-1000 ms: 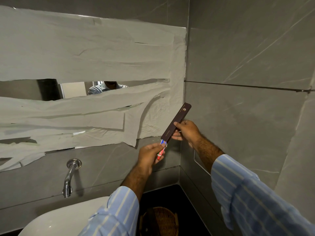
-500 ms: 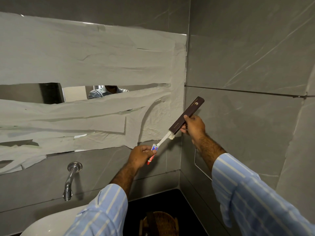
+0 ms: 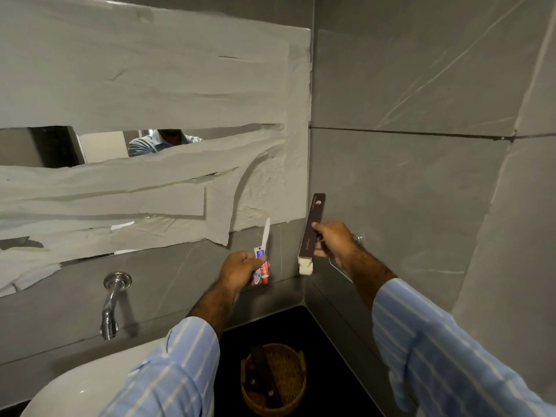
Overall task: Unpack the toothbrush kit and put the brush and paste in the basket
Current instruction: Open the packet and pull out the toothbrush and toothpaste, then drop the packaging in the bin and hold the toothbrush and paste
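- My left hand (image 3: 240, 267) is closed around the toothbrush (image 3: 265, 234) and paste (image 3: 262, 266) together, clear of the box.
- My right hand (image 3: 332, 240) pinches the empty kit box (image 3: 313, 227), opening down.
- The basket (image 3: 275, 377) sits below on the dark counter (image 3: 325, 341), near its back corner, ready for the drop.

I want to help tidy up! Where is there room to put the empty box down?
The black counter is bare between the basket and the corner walls, and on the basket's right. The basket already holds dark boxes, so it is crowded. The left hand holds brush and paste; the right hand holds the box.
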Demonstrator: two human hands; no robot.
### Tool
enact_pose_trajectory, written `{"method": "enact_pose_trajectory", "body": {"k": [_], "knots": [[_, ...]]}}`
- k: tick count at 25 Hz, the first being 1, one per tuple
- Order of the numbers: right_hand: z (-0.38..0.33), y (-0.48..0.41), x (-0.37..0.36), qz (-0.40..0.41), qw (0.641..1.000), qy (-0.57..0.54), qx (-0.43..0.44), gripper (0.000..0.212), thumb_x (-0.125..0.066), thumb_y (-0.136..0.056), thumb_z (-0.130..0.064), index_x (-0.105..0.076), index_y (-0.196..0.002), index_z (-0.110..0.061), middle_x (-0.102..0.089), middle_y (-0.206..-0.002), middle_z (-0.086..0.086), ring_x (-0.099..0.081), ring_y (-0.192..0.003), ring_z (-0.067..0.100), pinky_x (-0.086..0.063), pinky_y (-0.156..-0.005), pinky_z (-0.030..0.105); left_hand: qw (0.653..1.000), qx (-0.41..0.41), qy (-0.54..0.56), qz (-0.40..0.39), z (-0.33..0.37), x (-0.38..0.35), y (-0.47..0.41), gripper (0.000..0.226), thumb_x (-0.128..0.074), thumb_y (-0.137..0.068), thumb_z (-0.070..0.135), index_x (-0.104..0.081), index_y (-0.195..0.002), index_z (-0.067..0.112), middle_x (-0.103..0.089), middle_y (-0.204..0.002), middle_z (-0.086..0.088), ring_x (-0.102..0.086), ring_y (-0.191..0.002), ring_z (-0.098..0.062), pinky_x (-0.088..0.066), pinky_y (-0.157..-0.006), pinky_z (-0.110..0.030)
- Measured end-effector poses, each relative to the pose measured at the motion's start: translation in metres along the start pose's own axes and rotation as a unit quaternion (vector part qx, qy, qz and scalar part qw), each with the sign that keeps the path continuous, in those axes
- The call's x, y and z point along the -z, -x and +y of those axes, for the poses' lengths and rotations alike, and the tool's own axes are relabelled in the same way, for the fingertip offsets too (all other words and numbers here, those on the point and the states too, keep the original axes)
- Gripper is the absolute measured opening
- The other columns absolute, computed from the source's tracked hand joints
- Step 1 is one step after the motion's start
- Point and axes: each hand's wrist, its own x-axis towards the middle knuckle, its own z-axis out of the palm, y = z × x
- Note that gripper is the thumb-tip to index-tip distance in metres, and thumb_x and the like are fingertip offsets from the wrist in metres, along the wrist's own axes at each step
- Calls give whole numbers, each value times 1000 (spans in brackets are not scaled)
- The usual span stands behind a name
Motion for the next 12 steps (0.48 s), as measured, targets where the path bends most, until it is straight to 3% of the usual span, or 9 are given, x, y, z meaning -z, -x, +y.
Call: {"method": "enact_pose_trajectory", "body": {"k": [3, 6, 8, 10, 12], "knots": [[48, 15, 9, -8, 997, 58, -49, 18, -61, -94, -22, -62, -82, -8, -64, -72, 9, -66, -65, 24, -55, -55, 29, 999, 22, -36, -23, -28, -17, 3, 19, -67, -91, 15, -65, -80, -1, -70, -86, -28, -68, -65, -30, -56, -56, -28], [103, 35, 19, -31, 991, 47, -121, 17, -61, -93, -17, -62, -79, -9, -64, -73, 9, -65, -59, 21, -52, -45, 24, 995, 78, -36, -59, -70, -36, 13, 16, -68, -91, 14, -68, -79, 2, -71, -70, -16, -69, -48, -18, -56, -45, -25], [136, 48, 26, -35, 982, 63, -174, 21, -61, -94, -17, -59, -75, -9, -62, -70, 9, -62, -56, 19, -48, -39, 21, 989, 115, -43, -81, -100, -50, 21, 15, -68, -91, 14, -70, -78, 6, -75, -73, -10, -71, -55, -18, -61, -55, -31], [165, 60, 33, -32, 970, 76, -229, 22, -61, -94, -17, -57, -75, -9, -60, -71, 10, -61, -61, 22, -49, -44, 27, 982, 141, -85, -97, -128, -64, 27, 18, -69, -91, 18, -72, -74, 12, -75, -75, -7, -71, -65, -18, -60, -70, -35], [193, 72, 42, -34, 956, 82, -280, 19, -61, -94, -16, -58, -77, -7, -61, -77, 11, -62, -68, 24, -50, -51, 31, 972, 166, -122, -113, -152, -79, 36, 20, -69, -91, 20, -71, -72, 13, -73, -70, -4, -70, -63, -14, -57, -66, -31]]}}
